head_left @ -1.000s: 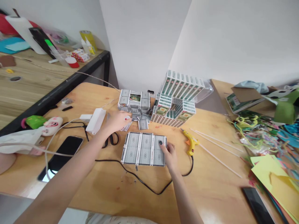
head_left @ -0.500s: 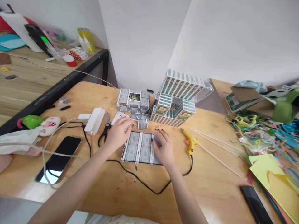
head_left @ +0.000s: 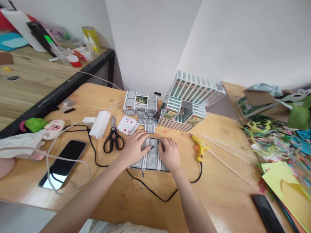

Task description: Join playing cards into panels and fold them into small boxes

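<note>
A flat panel of playing cards (head_left: 152, 159), grey patterned backs up, lies on the wooden table in front of me. My left hand (head_left: 134, 148) rests over its left part, fingers stretched and spread, thumb pointing inward across the cards. On the right part lies my right hand (head_left: 170, 152), its fingers bent a little and apart. Beyond the panel are loose cards (head_left: 150, 128) with backs up and a small stack of face-up playing cards (head_left: 127, 125). Black-handled scissors (head_left: 113, 138) lie left of my left hand.
A yellow glue gun (head_left: 200, 147) lies right, its cord crossing before the panel, beside white glue sticks (head_left: 228, 166). Behind stand a card-covered block (head_left: 141, 103) and stacked card boxes (head_left: 194, 87). Phones (head_left: 64, 161), a white adapter (head_left: 99, 124), pipe cleaners (head_left: 274, 142) and coloured paper (head_left: 282, 181) lie around.
My left hand has moved right and nearer, from beside the face-up cards down onto the panel. The scissors and face-up cards are now uncovered. My right hand stays on the panel.
</note>
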{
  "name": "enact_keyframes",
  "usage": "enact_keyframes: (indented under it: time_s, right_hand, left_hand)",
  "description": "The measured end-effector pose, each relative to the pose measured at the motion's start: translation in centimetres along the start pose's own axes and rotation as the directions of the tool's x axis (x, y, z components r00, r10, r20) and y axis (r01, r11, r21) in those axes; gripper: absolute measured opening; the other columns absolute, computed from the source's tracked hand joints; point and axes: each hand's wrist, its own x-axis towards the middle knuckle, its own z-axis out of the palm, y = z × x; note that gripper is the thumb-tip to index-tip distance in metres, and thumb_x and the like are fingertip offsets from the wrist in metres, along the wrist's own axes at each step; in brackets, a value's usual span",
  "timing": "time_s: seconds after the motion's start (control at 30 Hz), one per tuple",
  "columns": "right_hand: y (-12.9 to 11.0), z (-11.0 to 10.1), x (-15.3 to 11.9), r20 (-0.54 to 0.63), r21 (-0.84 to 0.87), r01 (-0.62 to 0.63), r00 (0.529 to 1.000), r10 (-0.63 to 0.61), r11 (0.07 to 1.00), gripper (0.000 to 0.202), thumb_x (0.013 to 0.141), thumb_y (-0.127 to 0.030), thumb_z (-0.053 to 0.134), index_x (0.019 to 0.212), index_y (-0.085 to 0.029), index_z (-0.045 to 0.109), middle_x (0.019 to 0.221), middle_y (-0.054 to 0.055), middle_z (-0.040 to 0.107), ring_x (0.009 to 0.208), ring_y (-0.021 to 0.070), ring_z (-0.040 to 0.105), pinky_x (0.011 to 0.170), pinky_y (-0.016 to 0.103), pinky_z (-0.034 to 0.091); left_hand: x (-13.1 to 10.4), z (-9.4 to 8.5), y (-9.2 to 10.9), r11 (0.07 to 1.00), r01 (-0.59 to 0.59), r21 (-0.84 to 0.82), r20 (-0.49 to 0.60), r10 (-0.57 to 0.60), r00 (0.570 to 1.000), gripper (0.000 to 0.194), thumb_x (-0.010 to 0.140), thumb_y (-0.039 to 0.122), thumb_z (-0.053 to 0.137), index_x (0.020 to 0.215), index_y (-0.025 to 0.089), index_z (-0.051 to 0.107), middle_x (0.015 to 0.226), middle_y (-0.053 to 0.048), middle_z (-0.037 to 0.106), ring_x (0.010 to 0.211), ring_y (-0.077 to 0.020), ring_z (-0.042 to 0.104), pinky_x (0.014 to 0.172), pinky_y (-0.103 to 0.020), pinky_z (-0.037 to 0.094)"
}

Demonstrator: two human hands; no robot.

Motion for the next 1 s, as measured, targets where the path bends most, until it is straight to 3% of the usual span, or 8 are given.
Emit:
enact_keyframes:
  time_s: [0.17,0.37,0.5,0.57,0.73,0.8,0.9,1.0]
  right_hand:
    - [0.0,0.1,0.0,0.020,0.003,-0.007,1.000,0.007,1.000,0.020,0.094,-0.025,0.043,0.099,-0.021,0.062,0.099,0.007,0.070,0.098,0.0233,0.059,0.084,0.036,0.040]
    - [0.1,0.0,-0.1,0.006,0.001,0.025,1.000,-0.025,1.000,0.020,0.094,-0.023,0.043,0.099,-0.022,0.062,0.100,0.006,0.070,0.097,0.0222,0.058,0.084,0.035,0.039]
    - [0.2,0.1,-0.1,0.000,-0.014,0.040,0.999,-0.040,0.999,0.020,0.093,-0.021,0.044,0.093,-0.022,0.063,0.098,0.006,0.070,0.096,0.0216,0.059,0.085,0.035,0.040]
    - [0.1,0.2,0.0,-0.004,-0.019,0.040,0.999,-0.040,0.999,0.020,0.093,-0.021,0.044,0.093,-0.022,0.064,0.099,0.006,0.070,0.096,0.0218,0.059,0.084,0.035,0.040]
    - [0.1,0.2,0.0,-0.005,-0.019,0.015,1.000,-0.015,1.000,0.019,0.092,-0.022,0.045,0.093,-0.023,0.064,0.101,0.006,0.070,0.097,0.0228,0.058,0.083,0.036,0.041]
    - [-0.1,0.2,-0.1,-0.010,-0.042,0.006,1.000,-0.007,0.999,0.019,0.092,-0.022,0.046,0.093,-0.023,0.065,0.102,0.006,0.069,0.101,0.0241,0.057,0.089,0.040,0.040]
    - [-0.6,0.0,-0.6,-0.042,-0.167,0.009,0.999,-0.017,0.986,0.019,0.092,-0.023,0.047,0.094,-0.024,0.066,0.110,0.008,0.067,0.115,0.0311,0.049,0.100,0.059,0.027]
    - [-1.6,-0.2,-1.2,-0.083,-0.307,-0.012,0.996,-0.014,0.951,0.019,0.091,-0.026,0.049,0.100,-0.025,0.067,0.118,0.013,0.060,0.119,0.0379,0.041,0.097,0.070,0.019]
  left_hand:
    - [0.5,0.0,0.2,0.998,-0.052,0.043,0.023,0.051,0.998,0.028,0.088,0.030,0.056,0.111,0.018,0.064,0.128,-0.011,0.057,0.130,-0.0290,0.042,0.111,-0.051,0.034]
    - [0.9,0.0,0.0,0.998,-0.061,0.023,0.000,0.061,0.998,0.023,0.088,0.028,0.054,0.106,0.021,0.066,0.125,-0.009,0.060,0.128,-0.0281,0.044,0.108,-0.053,0.036]
    - [1.5,-0.9,-2.2,0.987,0.128,0.092,-0.108,-0.118,0.987,0.028,0.091,0.019,0.043,0.108,0.021,0.065,0.121,-0.008,0.063,0.122,-0.0227,0.051,0.108,-0.044,0.040]
    - [1.6,-1.5,-3.9,0.963,0.237,0.128,-0.162,-0.215,0.963,0.032,0.089,0.016,0.042,0.115,0.017,0.062,0.125,-0.013,0.061,0.123,-0.0263,0.051,0.107,-0.046,0.039]
    - [1.5,-2.0,-6.6,0.914,0.346,0.209,-0.111,-0.330,0.938,0.030,0.085,0.024,0.054,0.112,0.016,0.065,0.125,-0.014,0.063,0.121,-0.0310,0.054,0.102,-0.046,0.044]
    - [1.4,-1.8,-6.7,0.903,0.356,0.240,-0.099,-0.342,0.935,0.032,0.084,0.025,0.056,0.114,0.015,0.064,0.127,-0.016,0.061,0.122,-0.0310,0.053,0.103,-0.044,0.043]
    - [1.4,-1.5,-6.5,0.891,0.360,0.276,-0.096,-0.347,0.933,0.034,0.085,0.023,0.054,0.117,0.013,0.063,0.132,-0.018,0.057,0.124,-0.0312,0.051,0.105,-0.044,0.041]
    - [1.7,-1.5,-6.6,0.887,0.355,0.295,-0.080,-0.347,0.934,0.035,0.086,0.024,0.053,0.117,0.013,0.063,0.131,-0.018,0.058,0.123,-0.0303,0.053,0.105,-0.042,0.040]
